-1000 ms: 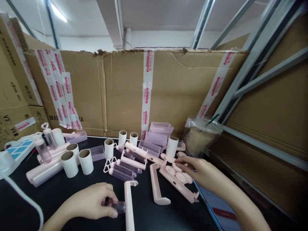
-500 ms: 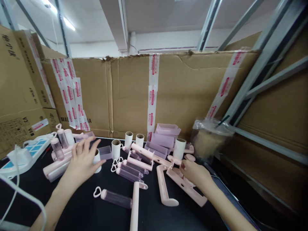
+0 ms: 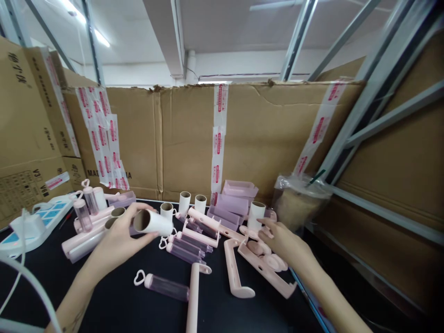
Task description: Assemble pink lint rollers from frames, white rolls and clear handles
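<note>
Head view: roll (image 3: 160, 224) in left hand (image 3: 120, 237), right hand (image 3: 288, 241) at discs (image 3: 274, 262)

Left hand, left of centre: grip clamped on one white roll, tilted, hollow end facing left. Right hand, right of centre: beside the pink discs; cannot tell whether its grip is closed on one. Upright roll (image 3: 256, 215): just beyond the right hand. Lower centre: one heart-looped tube (image 3: 168, 287), lying, far end at a pink bar (image 3: 193, 296), on black tabletop (image 3: 132, 310). Mid-frame: further tubes (image 3: 185, 252), grouped. Behind these: mauve trays (image 3: 233, 204). Left edge: power strip (image 3: 52, 222).
</note>
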`<state>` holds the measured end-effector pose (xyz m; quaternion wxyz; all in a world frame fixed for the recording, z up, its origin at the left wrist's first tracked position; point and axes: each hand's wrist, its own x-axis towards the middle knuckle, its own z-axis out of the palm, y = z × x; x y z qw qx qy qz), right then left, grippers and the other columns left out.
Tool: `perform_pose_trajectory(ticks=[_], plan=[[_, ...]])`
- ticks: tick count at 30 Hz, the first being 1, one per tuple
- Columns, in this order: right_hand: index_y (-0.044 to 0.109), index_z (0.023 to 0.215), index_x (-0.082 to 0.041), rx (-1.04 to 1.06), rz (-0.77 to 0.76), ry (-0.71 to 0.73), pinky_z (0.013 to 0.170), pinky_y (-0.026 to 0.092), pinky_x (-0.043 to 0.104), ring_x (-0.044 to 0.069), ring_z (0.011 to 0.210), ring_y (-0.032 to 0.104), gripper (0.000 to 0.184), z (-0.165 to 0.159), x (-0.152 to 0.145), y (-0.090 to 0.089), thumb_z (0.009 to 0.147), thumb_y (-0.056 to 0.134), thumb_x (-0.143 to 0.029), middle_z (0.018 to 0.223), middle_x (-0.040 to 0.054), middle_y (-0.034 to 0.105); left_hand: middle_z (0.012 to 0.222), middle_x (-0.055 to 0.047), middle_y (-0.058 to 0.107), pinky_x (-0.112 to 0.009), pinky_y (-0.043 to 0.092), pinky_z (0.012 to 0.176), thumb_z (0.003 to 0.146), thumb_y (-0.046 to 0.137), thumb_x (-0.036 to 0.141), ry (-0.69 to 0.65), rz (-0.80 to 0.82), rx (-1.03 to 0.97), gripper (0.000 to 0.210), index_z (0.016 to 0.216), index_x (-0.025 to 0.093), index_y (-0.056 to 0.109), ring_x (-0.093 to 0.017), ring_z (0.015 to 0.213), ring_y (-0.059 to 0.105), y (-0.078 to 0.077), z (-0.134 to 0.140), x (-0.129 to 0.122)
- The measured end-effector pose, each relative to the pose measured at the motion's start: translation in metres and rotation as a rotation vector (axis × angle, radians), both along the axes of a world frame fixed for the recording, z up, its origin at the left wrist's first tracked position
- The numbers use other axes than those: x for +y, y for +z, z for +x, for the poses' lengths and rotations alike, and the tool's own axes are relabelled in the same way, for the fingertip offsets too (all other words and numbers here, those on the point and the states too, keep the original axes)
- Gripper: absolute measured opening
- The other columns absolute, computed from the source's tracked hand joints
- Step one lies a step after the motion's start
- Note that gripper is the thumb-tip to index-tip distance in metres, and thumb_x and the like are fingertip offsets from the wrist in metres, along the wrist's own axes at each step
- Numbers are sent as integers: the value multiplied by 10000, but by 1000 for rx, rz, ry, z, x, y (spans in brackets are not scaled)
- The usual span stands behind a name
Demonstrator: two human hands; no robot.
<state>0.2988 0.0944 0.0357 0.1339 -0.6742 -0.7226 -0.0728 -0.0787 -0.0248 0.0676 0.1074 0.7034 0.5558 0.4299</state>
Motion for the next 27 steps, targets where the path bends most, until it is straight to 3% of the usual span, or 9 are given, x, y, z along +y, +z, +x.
perform_pose_trajectory(ticks=[3,6,9,12,14,17,22,27], plan=[[573,1057,-186,179,4,195,723,499,262,193,833,667,257,-8,-10,12,862,435,-280,976,93,648,1134,-74,579,-329,501,835,730,672,297,-259,-8,-285,491,1159,217,446,-214,1009,589,8,36,6],[520,951,-206,685,-28,530,718,517,267,183,848,649,183,-28,-32,20,857,489,-360,972,64,606,1211,-81,546,-324,505,833,730,675,273,-405,-56,-312,560,1239,241,442,-210,1018,591,-2,69,20],[509,830,-217,1105,-111,750,782,503,292,197,902,629,144,-52,-59,20,804,607,-320,894,39,617,1172,-74,585,-346,494,859,704,707,252,-385,-66,-316,685,1292,258,355,-203,1007,598,-21,90,24],[520,799,-224,1246,-118,807,805,491,300,189,908,627,88,-68,-74,13,822,598,-258,870,32,639,1160,-69,597,-384,469,899,675,737,282,-321,-29,-240,631,1220,253,420,-227,1048,578,-37,95,18],[537,820,-228,1168,-75,824,809,484,313,188,906,621,32,-71,-77,8,845,557,-226,881,34,643,1177,-71,590,-406,456,907,676,735,317,-274,-5,-182,572,1178,255,469,-246,1052,572,-44,95,15],[573,838,-220,799,-38,889,803,458,336,190,870,596,97,-69,-77,2,833,510,-146,868,37,633,1176,-68,594,-410,427,924,701,710,324,-194,45,-162,524,1170,258,485,-255,1055,563,-50,91,18],[631,848,-218,175,-285,997,754,435,338,193,802,577,129,-77,-89,0,765,569,-141,857,27,632,1155,-63,597,-353,444,861,741,669,314,-140,109,-191,477,1168,248,468,-231,1005,575,-51,83,27],[633,879,-194,40,-375,954,776,439,359,233,848,589,192,-88,-96,-10,737,676,-316,904,46,658,1137,-49,600,-343,428,875,744,679,322,-131,126,-159,463,1156,260,476,-229,1019,565,-50,83,22]])
